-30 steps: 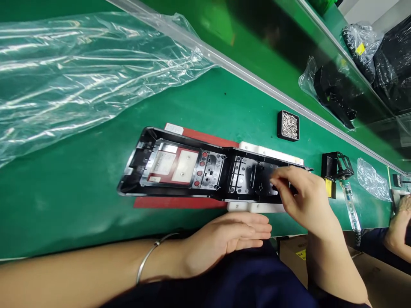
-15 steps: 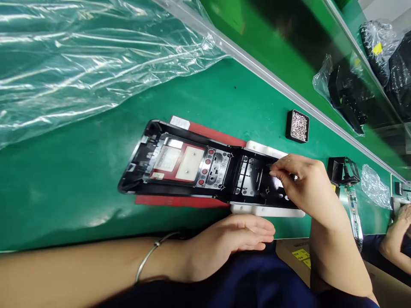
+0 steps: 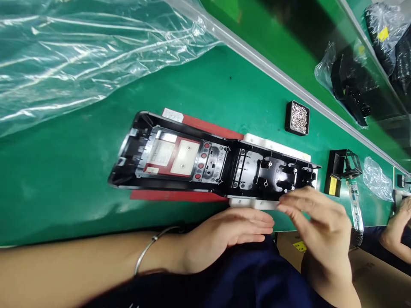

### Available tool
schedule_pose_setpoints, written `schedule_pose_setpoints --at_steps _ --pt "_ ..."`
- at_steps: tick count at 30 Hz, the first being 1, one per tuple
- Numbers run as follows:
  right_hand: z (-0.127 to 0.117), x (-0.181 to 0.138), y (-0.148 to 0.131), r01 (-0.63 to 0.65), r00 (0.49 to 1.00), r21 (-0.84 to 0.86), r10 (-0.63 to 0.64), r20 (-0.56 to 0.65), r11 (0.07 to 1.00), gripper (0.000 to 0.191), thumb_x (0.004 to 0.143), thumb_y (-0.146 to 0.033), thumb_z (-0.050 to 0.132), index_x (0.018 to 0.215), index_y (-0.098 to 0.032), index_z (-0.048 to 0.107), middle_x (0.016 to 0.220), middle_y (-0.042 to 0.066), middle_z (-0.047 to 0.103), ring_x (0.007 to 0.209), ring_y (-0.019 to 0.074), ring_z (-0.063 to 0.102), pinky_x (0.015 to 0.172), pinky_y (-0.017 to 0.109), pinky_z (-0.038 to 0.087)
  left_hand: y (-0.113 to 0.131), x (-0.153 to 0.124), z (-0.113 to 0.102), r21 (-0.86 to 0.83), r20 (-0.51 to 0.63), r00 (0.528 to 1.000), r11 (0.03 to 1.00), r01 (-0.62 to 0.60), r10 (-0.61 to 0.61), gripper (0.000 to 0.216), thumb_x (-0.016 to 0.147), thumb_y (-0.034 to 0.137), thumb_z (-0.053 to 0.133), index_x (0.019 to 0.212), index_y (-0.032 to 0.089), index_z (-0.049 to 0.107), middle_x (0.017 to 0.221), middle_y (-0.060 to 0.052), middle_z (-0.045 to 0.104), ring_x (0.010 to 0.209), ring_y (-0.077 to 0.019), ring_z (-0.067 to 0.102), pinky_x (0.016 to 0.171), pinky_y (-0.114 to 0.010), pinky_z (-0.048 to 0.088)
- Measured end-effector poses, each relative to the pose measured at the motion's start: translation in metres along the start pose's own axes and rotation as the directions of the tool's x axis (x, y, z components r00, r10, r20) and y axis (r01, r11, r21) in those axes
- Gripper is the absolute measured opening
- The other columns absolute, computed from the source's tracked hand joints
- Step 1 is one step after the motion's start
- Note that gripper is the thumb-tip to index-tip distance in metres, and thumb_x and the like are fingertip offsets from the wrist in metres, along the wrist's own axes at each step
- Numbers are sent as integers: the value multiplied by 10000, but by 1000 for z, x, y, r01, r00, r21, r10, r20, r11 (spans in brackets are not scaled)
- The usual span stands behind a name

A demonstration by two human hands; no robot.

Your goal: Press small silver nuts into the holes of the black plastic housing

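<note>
Right hand [image 3: 317, 226] hovers at the near edge of the long black plastic housing [image 3: 212, 164], fingers loosely curled with thumb and forefinger drawn close together; whether anything small is pinched between them cannot be told. Left hand [image 3: 224, 233] lies flat and empty along the table's near edge, fingers straight and together, just short of the housing, a thin metal bangle [image 3: 150, 252] on its wrist. That housing lies open side up on the green table [image 3: 64, 188], resting on a red mat [image 3: 180, 196] and a white fixture block [image 3: 257, 203]. Beyond it stands a small black tray of screws [image 3: 297, 117], and to the right a black and yellow tool [image 3: 338, 171]. Clear plastic sheeting [image 3: 80, 60] covers the far left. Another person's hand [image 3: 396, 226] shows at the right edge.
</note>
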State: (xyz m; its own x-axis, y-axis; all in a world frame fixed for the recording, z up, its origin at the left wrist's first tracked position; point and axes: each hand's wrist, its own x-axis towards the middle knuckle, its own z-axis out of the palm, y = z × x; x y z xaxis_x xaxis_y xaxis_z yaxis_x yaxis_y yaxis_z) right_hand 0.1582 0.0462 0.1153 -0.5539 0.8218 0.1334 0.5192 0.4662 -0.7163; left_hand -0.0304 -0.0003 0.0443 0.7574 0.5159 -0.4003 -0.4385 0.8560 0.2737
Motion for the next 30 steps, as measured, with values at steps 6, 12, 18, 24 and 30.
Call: schedule_pose_setpoints --at_steps 6,12,18,24,30 --pt "23 -37 -13 -19 991 67 10 134 998 106 1028 -55 504 1066 -53 603 1048 57 454 912 87 479 789 181 417 2 -2 4 -55 50 996 996 -72 74 304 880 266 530 1138 179 666 1222 -73 658 1202 -247 556 1116 -435 374" --pt "37 -40 -8 16 991 36 -21 129 999 154 1057 -89 455 1042 -34 598 1028 50 453 899 94 442 766 178 365 3 0 4 -24 112 992 998 -61 63 348 890 255 484 1191 163 631 1255 -89 632 1224 -264 531 1112 -457 361" --pt "50 -36 -6 91 982 -128 -67 179 988 428 1124 -161 293 870 4 596 938 79 446 871 110 384 725 204 291 -2 2 0 -29 41 998 998 -47 48 291 842 255 553 1094 162 664 1209 -82 653 1200 -256 537 1099 -432 367" --pt "34 -26 -7 129 974 -82 -111 200 988 270 1099 -115 326 999 4 547 1044 82 443 971 139 436 823 242 380 -2 3 2 -80 56 996 995 -60 65 194 845 260 571 972 161 678 1120 -79 689 1149 -260 579 1101 -461 360" --pt "17 1 9 74 997 26 -74 25 997 108 1000 -40 478 1082 -73 540 1036 38 453 944 88 475 843 203 408 -5 1 -3 -46 -8 1000 999 -3 3 333 801 365 653 1076 177 672 1213 -99 660 1232 -286 538 1124 -478 350"
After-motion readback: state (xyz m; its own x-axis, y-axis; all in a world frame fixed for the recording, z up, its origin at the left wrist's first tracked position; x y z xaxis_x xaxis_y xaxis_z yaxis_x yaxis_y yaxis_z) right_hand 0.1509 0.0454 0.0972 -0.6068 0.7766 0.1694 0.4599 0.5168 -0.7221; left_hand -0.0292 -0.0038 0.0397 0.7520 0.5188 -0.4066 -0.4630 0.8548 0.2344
